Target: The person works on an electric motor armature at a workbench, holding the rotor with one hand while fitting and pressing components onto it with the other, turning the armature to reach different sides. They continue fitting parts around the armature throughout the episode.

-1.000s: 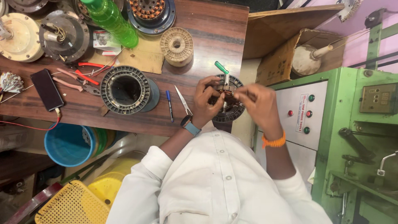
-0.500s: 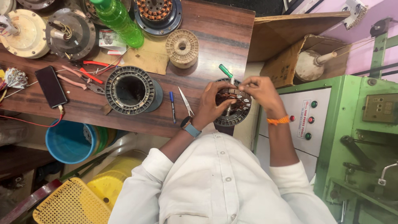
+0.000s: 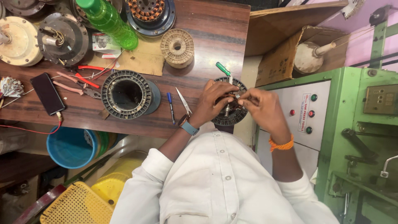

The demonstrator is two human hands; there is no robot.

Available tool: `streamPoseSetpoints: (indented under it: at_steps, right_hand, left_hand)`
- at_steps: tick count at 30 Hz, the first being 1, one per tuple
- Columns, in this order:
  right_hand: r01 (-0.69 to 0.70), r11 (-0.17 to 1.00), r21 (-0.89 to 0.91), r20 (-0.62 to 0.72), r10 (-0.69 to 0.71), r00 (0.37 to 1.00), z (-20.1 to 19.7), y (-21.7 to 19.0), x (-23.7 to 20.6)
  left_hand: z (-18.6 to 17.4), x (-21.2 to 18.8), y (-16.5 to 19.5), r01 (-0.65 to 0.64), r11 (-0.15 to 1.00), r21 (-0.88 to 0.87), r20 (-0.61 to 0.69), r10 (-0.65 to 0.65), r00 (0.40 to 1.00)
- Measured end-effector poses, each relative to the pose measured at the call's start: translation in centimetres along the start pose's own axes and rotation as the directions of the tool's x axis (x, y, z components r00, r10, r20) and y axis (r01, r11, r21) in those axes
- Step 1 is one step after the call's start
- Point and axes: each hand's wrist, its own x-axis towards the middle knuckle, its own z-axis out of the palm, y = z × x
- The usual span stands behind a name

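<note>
Head view: left hand (image 3: 213, 103) curled over the round stator (image 3: 230, 103) at the table's (image 3: 215, 29) near right edge, fingers bent onto its windings. Right hand (image 3: 262, 108) alongside, fingertips pinched at the centre; what they pinch, impossible to tell. Green-handled screwdriver (image 3: 222, 69) just beyond.

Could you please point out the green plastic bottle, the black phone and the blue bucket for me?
green plastic bottle (image 3: 111, 23), head view, on its ribbed body.
black phone (image 3: 47, 93), head view, middle of its back.
blue bucket (image 3: 66, 146), head view, inside wall.
</note>
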Motion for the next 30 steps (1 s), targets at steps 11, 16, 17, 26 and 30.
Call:
streamPoseSetpoints:
  at_steps: [11,16,17,26,30]
  right_hand:
    - [-0.092,0.926,0.367,-0.069,0.125,0.99,-0.4,2.2,0.2]
    - [-0.022,0.979,0.202,-0.096,0.042,0.994,0.5,1.7,-0.7]
    - [-0.002,0.987,0.159,-0.117,0.02,0.993,0.7,1.6,-0.8]
    - [0.389,0.886,-0.251,-0.115,-0.426,0.897,3.5,1.1,-2.1]
    - [0.272,0.952,-0.139,-0.054,-0.281,0.958,2.9,0.8,-3.3]
  left_hand:
    - [-0.4,0.4,0.7,0.077,0.996,-0.049,0.012,-0.077,0.997]
    - [-0.1,0.5,0.8,0.097,0.994,-0.055,0.02,-0.096,0.995]
    - [-0.1,0.4,0.7,0.087,0.995,-0.053,0.019,-0.086,0.996]
    - [-0.1,-0.8,-1.2,-0.263,0.94,0.219,0.0,0.269,0.963]
    - [1.2,-1.9,-2.3,-0.297,0.918,0.264,-0.078,0.327,0.942]
